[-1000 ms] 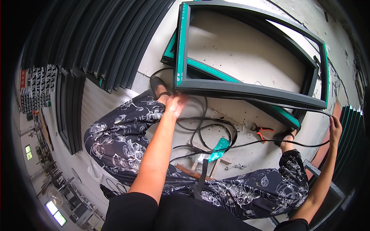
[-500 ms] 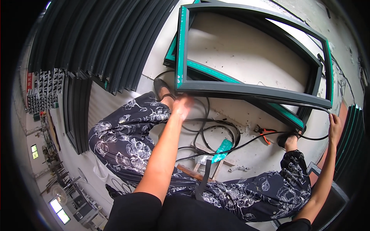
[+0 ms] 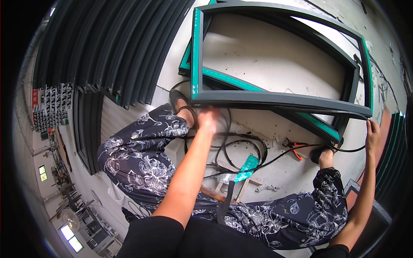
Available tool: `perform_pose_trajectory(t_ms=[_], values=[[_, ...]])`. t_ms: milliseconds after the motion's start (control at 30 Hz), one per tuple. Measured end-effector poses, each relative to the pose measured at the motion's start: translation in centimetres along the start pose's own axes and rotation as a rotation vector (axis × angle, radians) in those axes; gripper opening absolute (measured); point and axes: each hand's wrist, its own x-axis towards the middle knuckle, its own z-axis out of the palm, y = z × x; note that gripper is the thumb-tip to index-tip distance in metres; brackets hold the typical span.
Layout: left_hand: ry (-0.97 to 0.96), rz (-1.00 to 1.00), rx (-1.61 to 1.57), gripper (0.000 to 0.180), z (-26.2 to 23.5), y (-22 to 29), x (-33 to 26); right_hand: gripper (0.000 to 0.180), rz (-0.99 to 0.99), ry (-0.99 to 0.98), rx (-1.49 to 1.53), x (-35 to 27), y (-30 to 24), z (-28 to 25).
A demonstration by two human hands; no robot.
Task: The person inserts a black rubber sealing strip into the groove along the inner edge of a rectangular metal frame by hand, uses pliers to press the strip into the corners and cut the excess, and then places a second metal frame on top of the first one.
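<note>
- Black rubber strip (image 3: 350,151): along the near rail of the upper grey window frame (image 3: 275,98), more coiled nearer the person.
- White bucket-like container (image 3: 115,194): left of the frame, contents indistinct.
- Right hand (image 3: 373,134): at the frame's near-right corner, pinching the strip.
- Left hand (image 3: 208,118): blurred, near the near-left corner, forearm outstretched; grip cannot be told.

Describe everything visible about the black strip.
The black strip is thin, flexible and rubbery-looking. It lies in loose coils on the pale floor, then bends up to the right hand, which pinches it by the near right corner of the upper dark frame. From there it runs along that frame's near edge. Its ends are unclear.
</note>
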Motion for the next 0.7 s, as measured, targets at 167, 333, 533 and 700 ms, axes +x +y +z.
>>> perform_pose_trajectory(t_ms=[167, 333, 533, 700], values=[[-0.12, -0.119, -0.059, 0.013, -0.1, -0.3, -0.4, 0.022, -0.061, -0.034, -0.025, 0.7, -2.3, 0.0], [-0.107, -0.159, -0.101, 0.016, 1.8, -0.4, -1.9, 0.021, -0.074, 0.015, -0.037, -0.2, 0.7, 1.3], [-0.031, -0.094, -0.067, 0.019, 3.0, -1.2, -2.5, 0.017, -0.05, -0.003, -0.011, -1.0, -0.8, 2.1], [-0.246, -0.243, -0.027, 0.018, 4.2, -1.9, -3.6, 0.017, -0.07, 0.014, 0.023, -1.4, 0.1, 2.2]])
